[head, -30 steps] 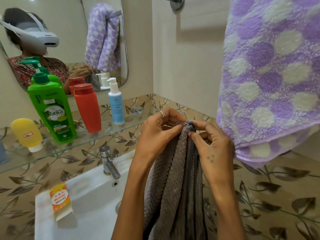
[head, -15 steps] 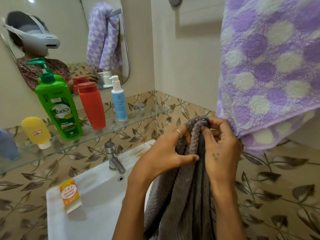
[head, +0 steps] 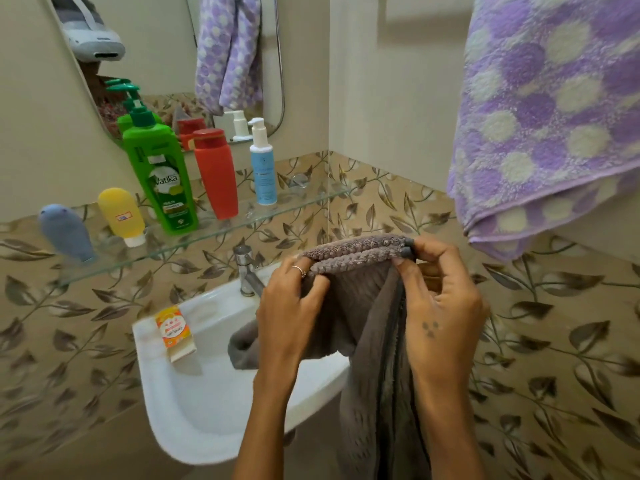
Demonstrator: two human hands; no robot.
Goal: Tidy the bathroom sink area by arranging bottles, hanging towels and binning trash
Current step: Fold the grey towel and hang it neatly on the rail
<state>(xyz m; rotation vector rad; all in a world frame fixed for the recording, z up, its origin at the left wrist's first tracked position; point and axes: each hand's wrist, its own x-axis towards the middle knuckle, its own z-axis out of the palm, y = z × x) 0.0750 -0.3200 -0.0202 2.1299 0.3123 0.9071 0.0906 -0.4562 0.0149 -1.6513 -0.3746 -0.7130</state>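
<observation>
At the centre of the frame, a person's left hand point(head: 291, 306) and right hand point(head: 436, 303) each pinch the folded top edge of a grey towel point(head: 363, 306), stretching it taut between them while the rest hangs down over the right rim of the white sink point(head: 194, 403). Left of centre, a glass shelf point(head: 242, 220) carries a green bottle point(head: 161, 178), a red bottle point(head: 216, 174) and a blue pump bottle point(head: 263, 168). A purple spotted towel point(head: 547, 116) hangs at upper right.

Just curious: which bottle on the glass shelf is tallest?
The green pump bottle; its pump head rises above the red bottle and blue-labelled pump bottle beside it.
</observation>
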